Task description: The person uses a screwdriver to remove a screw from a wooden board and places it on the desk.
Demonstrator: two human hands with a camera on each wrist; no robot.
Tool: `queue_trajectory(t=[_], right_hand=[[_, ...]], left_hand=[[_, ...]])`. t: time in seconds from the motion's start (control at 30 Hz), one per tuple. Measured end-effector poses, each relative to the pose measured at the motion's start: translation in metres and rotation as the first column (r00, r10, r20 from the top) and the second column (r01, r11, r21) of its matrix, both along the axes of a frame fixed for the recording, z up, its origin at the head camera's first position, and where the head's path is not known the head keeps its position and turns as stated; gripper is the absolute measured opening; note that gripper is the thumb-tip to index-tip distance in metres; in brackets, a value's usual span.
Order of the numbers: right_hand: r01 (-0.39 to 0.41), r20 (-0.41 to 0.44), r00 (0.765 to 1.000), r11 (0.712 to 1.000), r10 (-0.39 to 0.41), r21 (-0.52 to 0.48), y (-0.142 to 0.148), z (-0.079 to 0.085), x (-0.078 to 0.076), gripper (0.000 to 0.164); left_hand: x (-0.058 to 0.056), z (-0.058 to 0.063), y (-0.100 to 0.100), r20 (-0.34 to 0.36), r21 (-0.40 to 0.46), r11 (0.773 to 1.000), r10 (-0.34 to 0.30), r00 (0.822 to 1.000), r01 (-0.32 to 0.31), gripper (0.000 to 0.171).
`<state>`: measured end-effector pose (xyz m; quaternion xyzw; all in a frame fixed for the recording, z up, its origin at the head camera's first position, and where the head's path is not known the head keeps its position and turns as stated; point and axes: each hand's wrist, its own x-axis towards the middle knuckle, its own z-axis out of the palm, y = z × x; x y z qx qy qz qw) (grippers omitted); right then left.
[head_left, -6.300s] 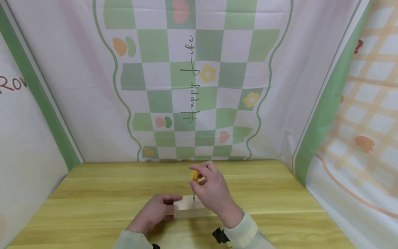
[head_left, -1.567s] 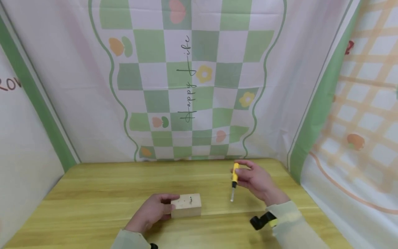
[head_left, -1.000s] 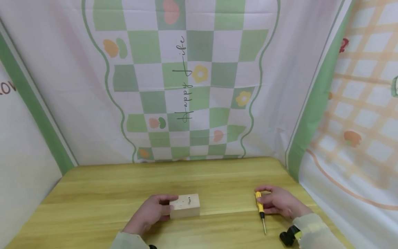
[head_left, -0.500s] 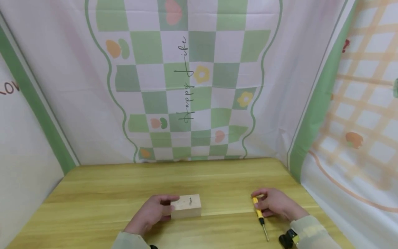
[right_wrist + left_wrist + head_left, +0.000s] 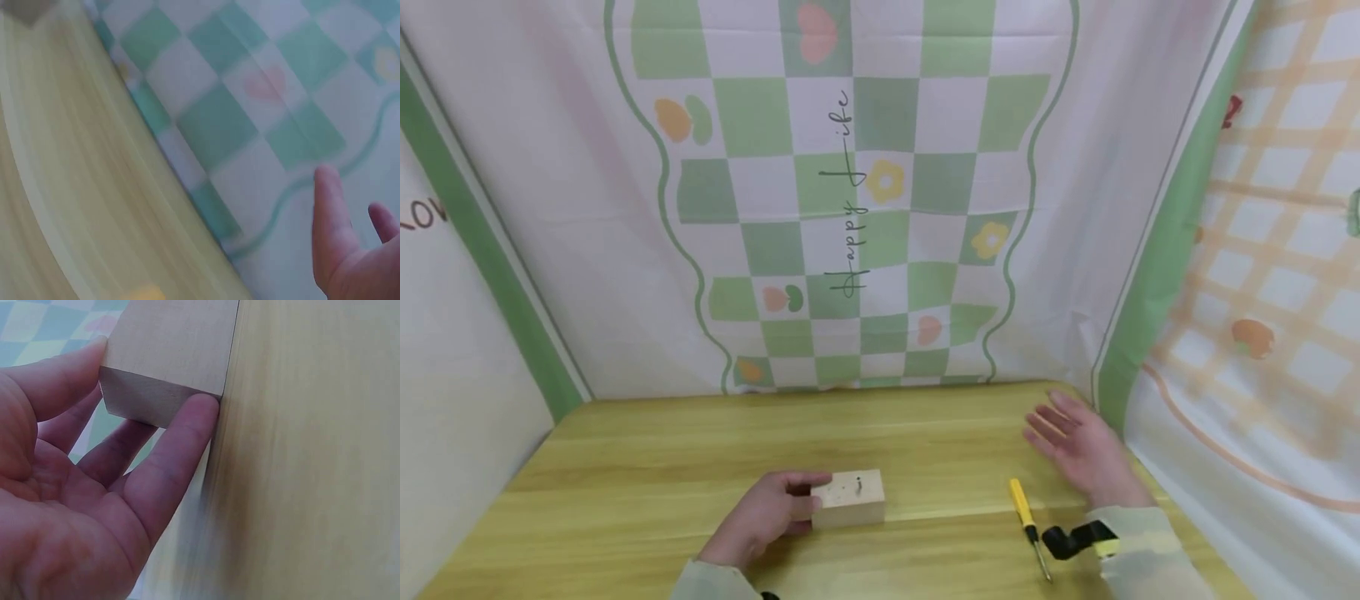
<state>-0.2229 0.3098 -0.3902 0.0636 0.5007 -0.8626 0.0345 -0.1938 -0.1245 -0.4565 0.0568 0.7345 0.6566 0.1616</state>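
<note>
A pale wooden block (image 5: 850, 510) lies on the table, with small holes and a screw (image 5: 859, 485) standing up from its top. Its left end is gripped by my left hand (image 5: 769, 510), thumb and fingers spread along the sides; the left wrist view shows the block (image 5: 169, 344) close up. On the right lies a screwdriver (image 5: 1022, 503) with a yellow handle, black collar and metal shaft, its tip toward me. My right hand (image 5: 1086, 446) hovers beyond it, fingers extended and holding nothing. In the right wrist view only part of that hand (image 5: 353, 250) appears.
The wood-grain table (image 5: 647, 467) ends at the back against a hanging green-and-white checked cloth (image 5: 895, 237). Further cloth panels close in the left and right sides. A black wrist-camera mount (image 5: 1078, 539) sits by the right sleeve, close to the screwdriver shaft.
Earlier my right hand held the screwdriver upright over the block's screw, then carried it right and set it down. Now it has released it and moved away toward the back. My left hand keeps its hold.
</note>
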Motion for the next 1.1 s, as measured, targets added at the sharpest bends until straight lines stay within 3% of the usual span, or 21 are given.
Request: queue_trajectory(t=[0.07,0.13,0.23,0.33,0.47,0.67,1.1], right_hand=[[-0.095,-0.020,0.995,0.995,0.094,-0.027,-0.024,0.003,0.004,0.029],[-0.194,-0.032,0.980,0.980,0.195,0.042,-0.056,-0.001,0.010,0.041],[-0.318,-0.025,0.945,0.936,0.325,0.152,-0.102,-0.013,0.017,0.060],[-0.385,-0.001,0.919,0.896,0.395,0.220,-0.135,-0.027,0.019,0.062],[-0.424,0.023,0.900,0.860,0.436,0.285,-0.157,-0.041,0.019,0.055],[-0.460,0.046,0.882,0.837,0.469,0.295,-0.168,-0.056,0.017,0.050],[-0.435,0.043,0.890,0.819,0.453,0.376,-0.173,-0.066,0.012,0.043]], left_hand=[[0.000,0.001,0.000,0.003,0.000,1.000,-0.004,1.000,0.004,0.039],[0.002,0.002,-0.001,0.003,-0.001,1.000,-0.007,1.000,0.007,0.040],[0.003,0.004,-0.003,0.004,0.007,1.000,-0.012,1.000,0.012,0.040],[0.002,0.004,-0.003,0.001,0.015,1.000,-0.014,1.000,0.014,0.041],[0.001,0.002,-0.002,-0.005,0.018,1.000,-0.016,1.000,0.016,0.041],[-0.001,0.000,-0.001,-0.013,0.007,1.000,-0.016,1.000,0.016,0.040],[-0.002,0.001,-0.002,-0.013,0.007,1.000,-0.013,1.000,0.013,0.039]])
